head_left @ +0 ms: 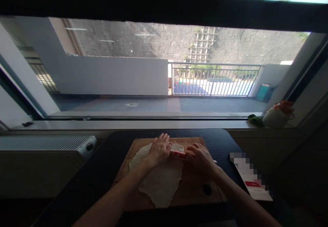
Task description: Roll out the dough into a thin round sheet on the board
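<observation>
A large, thin, uneven sheet of pale dough (161,182) lies on a wooden cutting board (192,196). Across the dough's far part runs a rolling pin (179,154) with a red label or wrapper around its middle. My left hand (160,149) lies over the pin's left end, fingers stretched out and pointing away from me. At the other end, my right hand (201,155) has its fingers curled over the pin, and a pale tip shows past it. The hands hide both end portions of the pin.
The board rests on a dark table (97,179). On its right edge lies a white and red packet (252,181), partly blurred. A radiator (48,143) stands at left. The windowsill (153,124) holds a white pitcher (275,118) and something green (255,119).
</observation>
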`<action>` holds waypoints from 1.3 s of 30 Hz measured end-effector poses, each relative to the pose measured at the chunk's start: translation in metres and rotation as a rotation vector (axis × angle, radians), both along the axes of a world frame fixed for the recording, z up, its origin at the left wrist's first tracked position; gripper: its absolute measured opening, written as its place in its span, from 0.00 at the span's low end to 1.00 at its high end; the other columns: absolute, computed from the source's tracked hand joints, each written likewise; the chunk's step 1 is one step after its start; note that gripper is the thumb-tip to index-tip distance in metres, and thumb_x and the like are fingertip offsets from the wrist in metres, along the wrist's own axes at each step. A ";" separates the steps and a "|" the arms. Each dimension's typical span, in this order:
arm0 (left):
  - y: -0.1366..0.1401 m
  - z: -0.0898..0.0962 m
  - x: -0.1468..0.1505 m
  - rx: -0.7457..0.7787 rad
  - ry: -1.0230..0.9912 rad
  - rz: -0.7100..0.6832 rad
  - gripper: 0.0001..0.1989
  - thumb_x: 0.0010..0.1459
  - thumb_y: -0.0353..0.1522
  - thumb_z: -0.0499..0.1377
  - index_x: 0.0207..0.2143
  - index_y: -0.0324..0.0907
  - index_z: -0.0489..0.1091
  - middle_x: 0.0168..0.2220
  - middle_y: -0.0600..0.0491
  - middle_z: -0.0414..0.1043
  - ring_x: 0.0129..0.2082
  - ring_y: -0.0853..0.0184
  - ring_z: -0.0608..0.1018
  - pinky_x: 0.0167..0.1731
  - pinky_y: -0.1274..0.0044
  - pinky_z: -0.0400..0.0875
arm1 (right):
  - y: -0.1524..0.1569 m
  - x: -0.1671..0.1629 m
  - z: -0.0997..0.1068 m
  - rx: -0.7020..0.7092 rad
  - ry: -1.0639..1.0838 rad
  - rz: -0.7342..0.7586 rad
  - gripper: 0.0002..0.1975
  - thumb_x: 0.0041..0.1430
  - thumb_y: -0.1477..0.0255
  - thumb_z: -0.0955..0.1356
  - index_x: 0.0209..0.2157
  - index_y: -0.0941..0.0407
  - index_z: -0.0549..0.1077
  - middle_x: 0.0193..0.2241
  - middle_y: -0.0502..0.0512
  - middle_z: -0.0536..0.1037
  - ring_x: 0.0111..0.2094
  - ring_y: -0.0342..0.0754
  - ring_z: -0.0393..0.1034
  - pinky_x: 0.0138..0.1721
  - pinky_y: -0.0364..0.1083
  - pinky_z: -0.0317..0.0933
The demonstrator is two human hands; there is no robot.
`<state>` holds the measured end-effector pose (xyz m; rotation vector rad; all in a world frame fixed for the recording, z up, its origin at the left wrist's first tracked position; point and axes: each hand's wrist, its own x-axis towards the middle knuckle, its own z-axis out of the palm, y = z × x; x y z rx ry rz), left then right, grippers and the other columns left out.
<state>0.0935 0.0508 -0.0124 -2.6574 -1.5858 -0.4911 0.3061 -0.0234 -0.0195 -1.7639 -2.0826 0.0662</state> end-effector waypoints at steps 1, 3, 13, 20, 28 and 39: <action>-0.002 -0.007 0.005 -0.011 0.028 -0.013 0.27 0.62 0.40 0.41 0.57 0.35 0.59 0.61 0.44 0.56 0.62 0.57 0.55 0.60 0.62 0.47 | -0.001 0.002 -0.004 0.026 -0.010 -0.073 0.14 0.63 0.63 0.59 0.44 0.52 0.70 0.43 0.54 0.71 0.46 0.49 0.62 0.47 0.46 0.51; -0.002 -0.018 0.008 0.006 0.063 -0.020 0.28 0.62 0.41 0.40 0.59 0.36 0.57 0.62 0.45 0.53 0.63 0.57 0.53 0.60 0.62 0.44 | -0.001 0.005 -0.011 0.056 -0.035 -0.183 0.16 0.63 0.63 0.57 0.47 0.53 0.68 0.45 0.56 0.70 0.49 0.51 0.60 0.50 0.49 0.48; 0.060 -0.015 0.042 -0.119 0.110 0.104 0.27 0.62 0.41 0.39 0.58 0.38 0.58 0.61 0.47 0.55 0.63 0.59 0.53 0.59 0.58 0.42 | 0.054 0.025 -0.001 -0.010 -0.033 -0.335 0.16 0.62 0.64 0.57 0.42 0.55 0.70 0.44 0.59 0.70 0.50 0.53 0.58 0.51 0.50 0.46; 0.024 -0.020 0.009 -0.029 0.103 -0.086 0.27 0.62 0.42 0.40 0.59 0.41 0.57 0.62 0.49 0.54 0.63 0.60 0.53 0.60 0.63 0.41 | 0.014 0.012 -0.017 0.069 -0.077 -0.240 0.19 0.63 0.63 0.56 0.52 0.52 0.65 0.54 0.57 0.64 0.60 0.54 0.44 0.58 0.53 0.35; 0.078 -0.008 0.049 -0.185 0.026 0.256 0.27 0.62 0.42 0.38 0.59 0.43 0.58 0.61 0.48 0.56 0.62 0.55 0.52 0.57 0.54 0.45 | 0.072 0.035 -0.004 -0.148 0.039 -0.413 0.21 0.60 0.65 0.57 0.52 0.56 0.65 0.50 0.62 0.66 0.55 0.55 0.54 0.53 0.54 0.45; 0.065 -0.018 0.012 -0.119 0.063 0.012 0.26 0.62 0.40 0.39 0.60 0.42 0.54 0.62 0.49 0.53 0.63 0.59 0.52 0.59 0.60 0.43 | 0.047 0.026 -0.015 0.028 -0.077 -0.318 0.19 0.60 0.65 0.58 0.51 0.53 0.66 0.54 0.58 0.64 0.59 0.54 0.47 0.57 0.53 0.38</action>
